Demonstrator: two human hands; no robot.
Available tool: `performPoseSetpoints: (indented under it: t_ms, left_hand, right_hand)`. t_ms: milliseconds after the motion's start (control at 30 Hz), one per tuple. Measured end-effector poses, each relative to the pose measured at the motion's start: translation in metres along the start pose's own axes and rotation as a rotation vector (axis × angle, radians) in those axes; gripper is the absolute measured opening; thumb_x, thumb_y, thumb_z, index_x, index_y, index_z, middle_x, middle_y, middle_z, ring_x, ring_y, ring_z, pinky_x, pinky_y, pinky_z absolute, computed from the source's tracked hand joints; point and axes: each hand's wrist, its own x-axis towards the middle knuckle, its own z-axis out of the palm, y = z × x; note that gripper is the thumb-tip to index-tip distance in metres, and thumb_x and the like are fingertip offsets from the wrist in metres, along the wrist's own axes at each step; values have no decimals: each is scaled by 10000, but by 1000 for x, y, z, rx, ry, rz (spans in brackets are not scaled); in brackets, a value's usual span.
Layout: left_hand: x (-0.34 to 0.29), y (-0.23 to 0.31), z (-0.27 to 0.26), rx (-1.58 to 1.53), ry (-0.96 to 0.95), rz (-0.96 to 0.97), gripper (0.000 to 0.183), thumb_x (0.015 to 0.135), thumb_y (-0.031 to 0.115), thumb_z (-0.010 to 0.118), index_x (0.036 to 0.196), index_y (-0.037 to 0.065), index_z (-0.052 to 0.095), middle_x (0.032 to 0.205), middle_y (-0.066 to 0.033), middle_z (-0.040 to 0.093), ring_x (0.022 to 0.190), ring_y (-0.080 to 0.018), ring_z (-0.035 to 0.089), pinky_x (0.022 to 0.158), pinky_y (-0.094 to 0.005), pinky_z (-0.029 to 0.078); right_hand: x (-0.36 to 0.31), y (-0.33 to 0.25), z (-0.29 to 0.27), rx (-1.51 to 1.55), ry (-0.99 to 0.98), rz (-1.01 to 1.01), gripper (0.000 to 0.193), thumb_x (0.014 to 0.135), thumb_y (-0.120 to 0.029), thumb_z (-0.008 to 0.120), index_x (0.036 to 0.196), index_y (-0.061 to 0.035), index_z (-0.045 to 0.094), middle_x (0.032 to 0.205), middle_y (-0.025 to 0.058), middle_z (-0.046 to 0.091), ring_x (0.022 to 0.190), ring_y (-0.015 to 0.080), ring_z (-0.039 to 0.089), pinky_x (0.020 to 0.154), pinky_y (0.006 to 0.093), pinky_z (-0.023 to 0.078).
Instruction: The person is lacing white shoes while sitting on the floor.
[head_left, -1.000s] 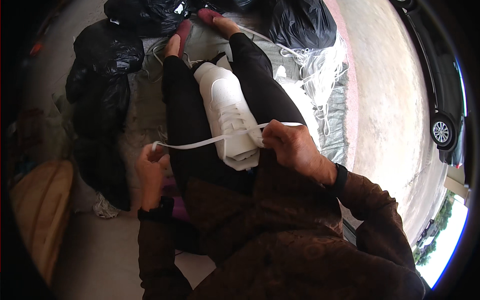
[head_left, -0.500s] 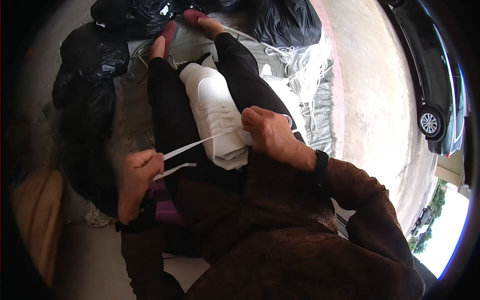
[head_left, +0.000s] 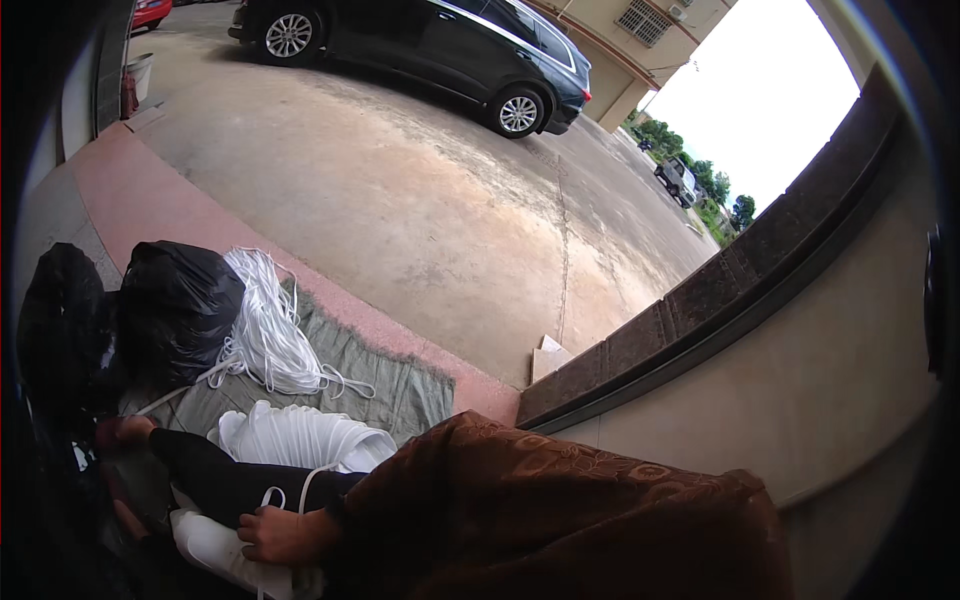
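Note:
A white lace-up shoe (head_left: 215,548) lies at the lower left by my black-clad legs, its near end cut off by the picture's lower edge. My right hand (head_left: 288,536) rests over the lacing, fingers curled in a closed grip. A white shoelace (head_left: 272,493) loops up from that hand, and a strand curves over my leg beside it. Exactly where the fingers pinch the lace is hidden. My left hand is out of the picture. Just beyond my leg lies a stacked row of white shoe pieces (head_left: 305,436).
A heap of loose white laces (head_left: 270,335) lies on a grey-green ground sheet (head_left: 400,395), beside a black plastic bag (head_left: 180,310). A brown sleeve (head_left: 540,500) fills the lower right. Past a pink threshold (head_left: 160,205), a dark car (head_left: 420,55) stands on concrete.
The view has swung right and up toward the outside. My left hand, which held a stretched lace end, has left the picture. My right hand is still at the shoe.

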Motion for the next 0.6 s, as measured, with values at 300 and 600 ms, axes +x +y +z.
performPoseSetpoints:
  t_ms: [300, 600]
  left_hand:
    - [-27, -128, 145, 1293, -97, -142, 274, 997, 191, 535, 1106, -46, 618, 847, -47, 577, 728, -119, 506, 639, -240, 400]
    - [-15, -140, 143, 1268, -113, -187, 220, 967, 141, 566, 1069, -36, 645, 802, -36, 586, 678, -104, 507, 620, -228, 406]
  right_hand:
    - [-6, -8, 13, 42, -86, 161, 190, 734, -179, 655, 789, 3, 664, 813, 140, 623, 803, 301, 603, 677, 392, 516]
    - [7, -7, -11, 97, -128, 49, 167, 761, -142, 650, 828, 10, 657, 814, 181, 645, 786, 339, 658, 717, 403, 558]
